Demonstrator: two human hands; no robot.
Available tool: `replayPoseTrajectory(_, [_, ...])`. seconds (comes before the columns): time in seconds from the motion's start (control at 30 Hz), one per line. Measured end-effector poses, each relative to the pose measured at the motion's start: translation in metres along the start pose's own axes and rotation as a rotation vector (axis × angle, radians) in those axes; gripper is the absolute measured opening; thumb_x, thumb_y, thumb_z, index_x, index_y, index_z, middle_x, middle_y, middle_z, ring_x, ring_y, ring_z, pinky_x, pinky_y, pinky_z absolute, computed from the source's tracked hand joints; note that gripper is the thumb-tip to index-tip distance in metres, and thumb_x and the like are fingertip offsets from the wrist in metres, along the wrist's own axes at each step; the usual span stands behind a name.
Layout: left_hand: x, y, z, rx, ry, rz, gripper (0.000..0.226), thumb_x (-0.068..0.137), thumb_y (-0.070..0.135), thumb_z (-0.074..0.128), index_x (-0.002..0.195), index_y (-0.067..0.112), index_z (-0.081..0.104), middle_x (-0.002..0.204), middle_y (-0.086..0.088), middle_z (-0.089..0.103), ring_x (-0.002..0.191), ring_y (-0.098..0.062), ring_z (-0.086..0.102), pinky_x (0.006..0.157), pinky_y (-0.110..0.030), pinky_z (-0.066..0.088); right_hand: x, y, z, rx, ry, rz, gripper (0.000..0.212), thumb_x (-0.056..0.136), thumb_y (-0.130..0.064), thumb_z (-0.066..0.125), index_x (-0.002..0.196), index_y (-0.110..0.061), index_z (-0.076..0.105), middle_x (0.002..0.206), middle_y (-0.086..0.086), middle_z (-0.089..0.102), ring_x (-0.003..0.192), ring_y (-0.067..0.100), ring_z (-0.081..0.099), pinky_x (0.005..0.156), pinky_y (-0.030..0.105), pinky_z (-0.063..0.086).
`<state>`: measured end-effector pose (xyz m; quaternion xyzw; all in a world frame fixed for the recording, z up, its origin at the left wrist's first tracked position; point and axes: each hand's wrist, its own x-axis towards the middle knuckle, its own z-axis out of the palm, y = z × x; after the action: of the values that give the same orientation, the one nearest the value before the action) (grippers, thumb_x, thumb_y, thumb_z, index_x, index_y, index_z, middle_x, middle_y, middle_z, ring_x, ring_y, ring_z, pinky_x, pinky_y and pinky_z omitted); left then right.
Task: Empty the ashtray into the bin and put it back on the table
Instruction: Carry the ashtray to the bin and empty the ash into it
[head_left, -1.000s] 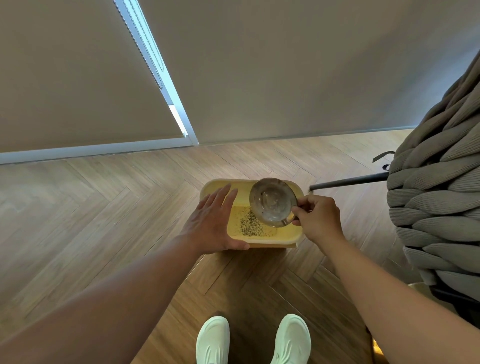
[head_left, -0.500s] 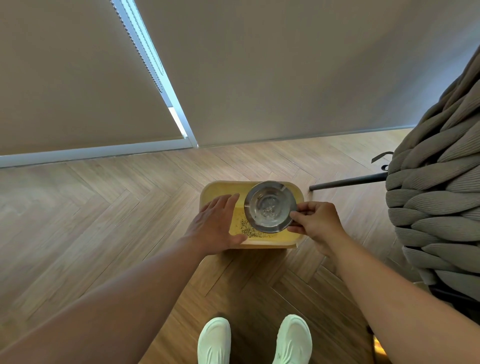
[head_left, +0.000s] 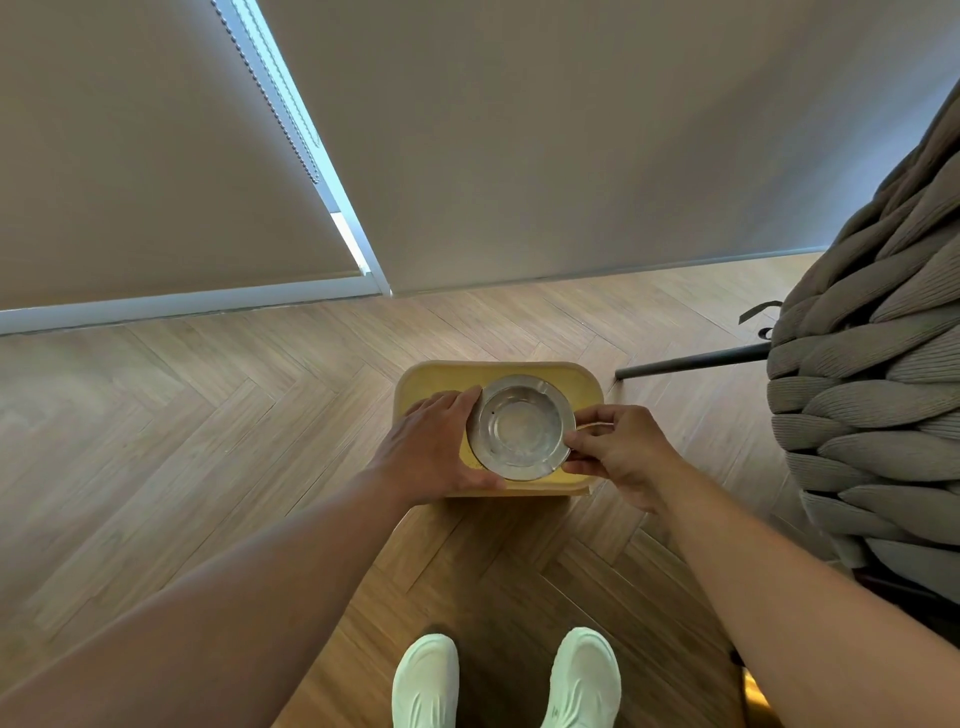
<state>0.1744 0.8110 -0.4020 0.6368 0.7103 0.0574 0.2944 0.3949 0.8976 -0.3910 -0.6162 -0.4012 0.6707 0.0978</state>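
Note:
A round metal ashtray (head_left: 521, 426) is held level, hollow side up, over the yellow bin (head_left: 519, 370) on the wooden floor. My right hand (head_left: 621, 452) pinches the ashtray's right rim. My left hand (head_left: 431, 452) lies flat on the bin's left rim, fingers spread, its fingertips close to or touching the ashtray's left edge. The ashtray's hollow looks nearly bare. The bin's inside is mostly hidden behind the ashtray and my hands.
A chair with thick grey woven cushioning (head_left: 872, 405) and a dark metal leg (head_left: 691, 361) stands at the right. Roller blinds (head_left: 571, 135) cover the window wall behind the bin. My two white shoes (head_left: 506, 680) stand on the herringbone floor just before the bin.
The ashtray has turned from tilted over the bin back to level, hollow side up. Dark ash that lay visible in the bin is now hidden under it. My left hand shifted slightly towards the ashtray.

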Motion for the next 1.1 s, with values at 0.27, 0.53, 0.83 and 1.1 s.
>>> replayPoseTrajectory(0.27, [0.001, 0.000, 0.000, 0.018, 0.009, -0.001, 0.112, 0.056, 0.075, 0.075, 0.144, 0.022, 0.033, 0.138, 0.004, 0.052, 0.125, -0.017, 0.048, 0.104, -0.034, 0.039, 0.005, 0.003, 0.000, -0.628, -0.043, -0.314, 0.070, 0.076, -0.031, 0.083, 0.138, -0.025, 0.049, 0.093, -0.002, 0.069, 0.087, 0.017, 0.069, 0.078, 0.032, 0.058])
replayPoseTrajectory(0.53, [-0.002, 0.002, -0.006, 0.011, 0.026, -0.003, 0.109, 0.057, 0.071, 0.078, 0.145, 0.023, 0.033, 0.137, 0.005, 0.052, 0.125, -0.016, 0.048, 0.104, -0.034, 0.040, 0.004, -0.001, 0.004, -0.968, -0.085, -0.410, 0.092, 0.063, -0.036, 0.092, 0.138, -0.022, 0.040, 0.118, 0.000, 0.067, 0.098, 0.018, 0.068, 0.079, 0.026, 0.055])
replayPoseTrajectory(0.83, [-0.004, -0.003, -0.008, -0.004, 0.034, 0.017, 0.112, 0.054, 0.071, 0.079, 0.144, 0.024, 0.033, 0.132, 0.007, 0.053, 0.123, -0.015, 0.048, 0.101, -0.031, 0.038, 0.009, -0.004, 0.009, -1.065, -0.058, -0.472, 0.107, 0.065, -0.031, 0.091, 0.148, -0.028, 0.025, 0.121, 0.005, 0.070, 0.100, 0.023, 0.071, 0.087, 0.038, 0.060])
replayPoseTrajectory(1.1, [-0.008, 0.000, -0.014, 0.004, 0.013, 0.022, 0.113, 0.056, 0.069, 0.080, 0.146, 0.018, 0.033, 0.134, 0.005, 0.051, 0.124, -0.015, 0.046, 0.105, -0.034, 0.040, 0.002, -0.006, 0.013, -1.059, -0.054, -0.481, 0.103, 0.065, -0.029, 0.091, 0.145, -0.030, 0.027, 0.122, 0.004, 0.069, 0.102, 0.024, 0.071, 0.087, 0.038, 0.059])
